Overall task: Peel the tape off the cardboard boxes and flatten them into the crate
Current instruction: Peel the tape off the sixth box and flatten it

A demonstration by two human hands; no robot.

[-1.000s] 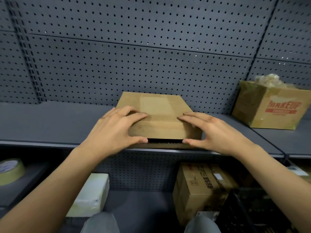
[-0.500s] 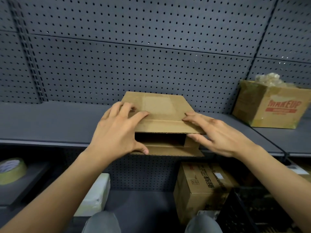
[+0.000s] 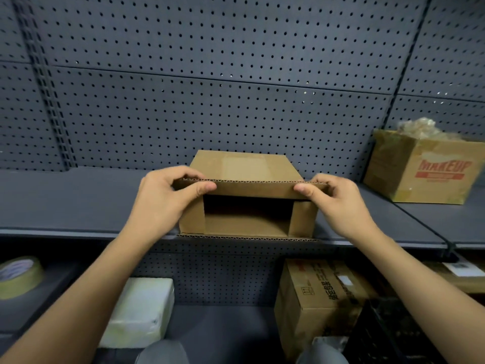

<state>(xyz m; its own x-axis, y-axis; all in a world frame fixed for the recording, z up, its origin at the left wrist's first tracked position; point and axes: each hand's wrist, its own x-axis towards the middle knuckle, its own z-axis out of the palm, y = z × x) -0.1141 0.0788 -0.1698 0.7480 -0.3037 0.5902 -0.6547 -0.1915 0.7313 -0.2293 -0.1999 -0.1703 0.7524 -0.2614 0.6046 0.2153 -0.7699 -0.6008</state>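
Well, the small box (image 3: 246, 168) could slip. It sits in the middle of the view, right at the front edge of the gray shelf (image 3: 78, 200), and its bottom flap pokes out past that edge. If the hands pull the box toward the person, I think it could tip off and fall. The top flap (image 3: 252, 189) could rip too if one hand tugs harder than the other, because only the two corners are held. A pale patch shows on top of the box. It may be tape, but I cannot tell. If tape is stuck there, the box may not fold flat.

The left hand (image 3: 168, 203) is at 9 o'clock from the box. It pinches the left corner of the flap, with the thumb on the front and the fingers curled over the top. The right hand (image 3: 338, 203) is at 3 o'clock and pinches the right corner the same way. Neither hand is spread flat.

The end of the box that faces the person is open, and it looks dark inside. The dark crate (image 3: 388, 334) is down at 5 o'clock, well apart from the box. A bigger box with red letters (image 3: 425, 174) sits farther along the shelf at 3 o'clock. A roll of tape (image 3: 18, 278) lies at 8 o'clock.
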